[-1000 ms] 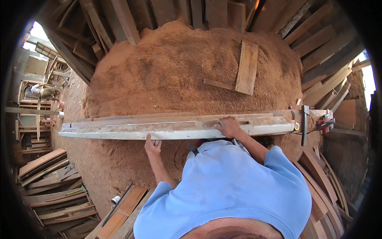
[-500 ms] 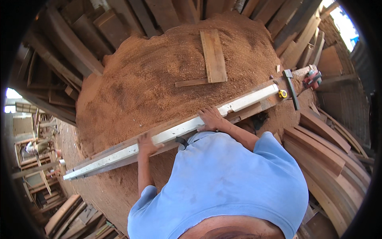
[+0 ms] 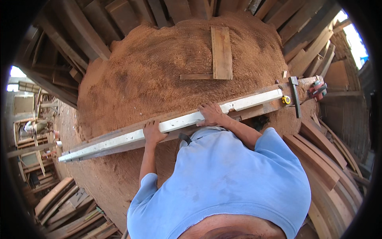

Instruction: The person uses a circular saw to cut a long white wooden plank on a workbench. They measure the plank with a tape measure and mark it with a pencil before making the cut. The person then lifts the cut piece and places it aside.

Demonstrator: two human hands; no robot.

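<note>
A long white-painted wooden beam (image 3: 119, 140) lies across a plank bench (image 3: 274, 106), running from lower left to upper right. My left hand (image 3: 153, 132) is wrapped over the beam left of my body, its fingers over the far edge. Farther right, my right hand (image 3: 210, 114) grips the same beam, fingers on top and thumb on the near side. Bare wood shows at a chipped spot (image 3: 232, 110) just beyond my right hand. Past the beam's right end sit a yellow tape measure (image 3: 285, 100), a dark T-shaped tool (image 3: 295, 96) and a red power tool (image 3: 317, 90).
Sawdust (image 3: 159, 75) is heaped beyond the bench, with a flat board (image 3: 222, 53) and a short strip (image 3: 196, 77) on it. Planks (image 3: 89, 30) lean along the far side. Stacked timber (image 3: 314, 159) lies at right, more boards (image 3: 65, 199) at lower left.
My left hand, blurred before, now rests still, wrapped on the beam. My right hand keeps its grip. The whole view has turned slightly, so the beam lies at a flatter angle.
</note>
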